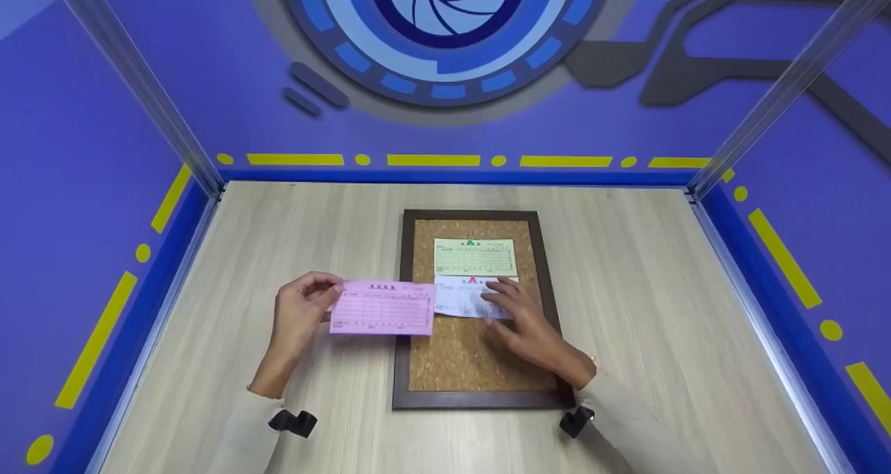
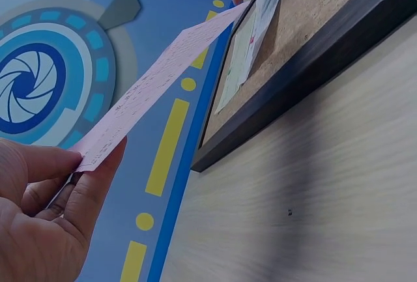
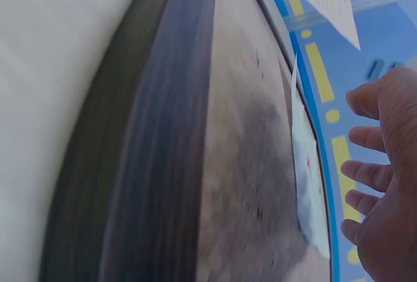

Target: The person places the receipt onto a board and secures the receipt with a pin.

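Pink slip [image 1: 383, 307] is held above the table [image 1: 278, 237], its right end over the left frame of the cork board [image 1: 459, 362], just left of the white slip [image 1: 466, 300]. The left hand [image 1: 301, 314] pinches its left end, thumb on top and fingers curled under; the left wrist view shows the paper [image 2: 163, 80] lifted clear of the wood and sloping toward the board [image 2: 313, 54].

The right hand [image 1: 525, 324] lies on the board with fingers spread and fairly straight, fingertips on the white slip. A green slip [image 1: 475, 257] sits just beyond the white one, apparently pinned at its top edge.

Judgement: the step in hand is bringing the pink slip onto the board while the white one is steadied. The next move likely calls for laying the pink slip flat on bare cork, clear of the other two, and fixing it.

Not determinable: the print on any slip; whether the small red mark at the white slip's top is a pin; any loose pins. The right wrist view is blurred, showing only cork [image 3: 247, 165], a white paper edge [image 3: 306, 171] and parted fingers [image 3: 365, 174]. Both forearms are cut off at the near edge.
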A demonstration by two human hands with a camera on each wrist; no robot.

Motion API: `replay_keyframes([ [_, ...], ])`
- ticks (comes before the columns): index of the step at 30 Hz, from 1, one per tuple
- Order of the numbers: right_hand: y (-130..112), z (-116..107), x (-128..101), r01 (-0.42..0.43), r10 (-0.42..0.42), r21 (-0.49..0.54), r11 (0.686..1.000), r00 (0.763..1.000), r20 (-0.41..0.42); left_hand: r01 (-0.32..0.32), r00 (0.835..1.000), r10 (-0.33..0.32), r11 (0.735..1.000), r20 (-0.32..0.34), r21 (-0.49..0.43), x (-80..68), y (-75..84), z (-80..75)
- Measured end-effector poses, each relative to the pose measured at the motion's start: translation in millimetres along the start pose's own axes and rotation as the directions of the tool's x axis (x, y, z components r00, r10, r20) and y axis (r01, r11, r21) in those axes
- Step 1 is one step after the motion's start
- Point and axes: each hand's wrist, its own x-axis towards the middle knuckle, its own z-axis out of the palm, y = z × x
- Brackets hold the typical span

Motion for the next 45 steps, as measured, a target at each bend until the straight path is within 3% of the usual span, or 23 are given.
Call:
replay_keyframes([
  [11, -17.5, 3.5, 13.2, -0.015, 0.014, 0.022, 1.000, 0.998, 0.058, -0.010, 1.000, 0.011, 0.999, 0.025, -0.039, 1.4, 2.5, 16.2],
  [18, -30.0, 4.0, 15.4, -0.104, 0.092, 0.088, 0.991, 0.988, 0.126, -0.025, 0.999, 0.027, 0.998, 0.039, -0.050, 4.3, 2.9, 24.1],
  [27, -32.6, 7.2, 18.0, -0.179, 0.157, 0.144, 0.973, 0.976, 0.150, -0.026, 0.999, 0.030, 0.997, 0.044, -0.076, 5.7, 4.5, 34.7],
  [31, -32.6, 8.7, 16.8, -0.227, 0.190, 0.263, 0.938, 0.969, 0.158, -0.021, 0.999, 0.025, 0.995, 0.042, -0.092, 6.3, 5.3, 40.6],
  [34, -33.9, 8.3, 16.1, -0.275, 0.235, 0.354, 0.894, 0.960, 0.152, -0.020, 0.999, 0.025, 0.994, 0.046, -0.107, 7.3, 6.7, 46.1],
  [41, -37.7, 5.8, 15.2, -0.401, 0.358, 0.463, 0.791, 0.916, 0.181, -0.023, 0.998, 0.030, 0.991, 0.057, -0.135, 9.3, 7.3, 56.2],
  [45, -38.7, 2.9, 12.3, -0.405, 0.381, 0.502, 0.764, 0.911, 0.155, -0.028, 0.997, 0.038, 0.989, 0.066, -0.147, 8.3, 4.5, 59.4],
])
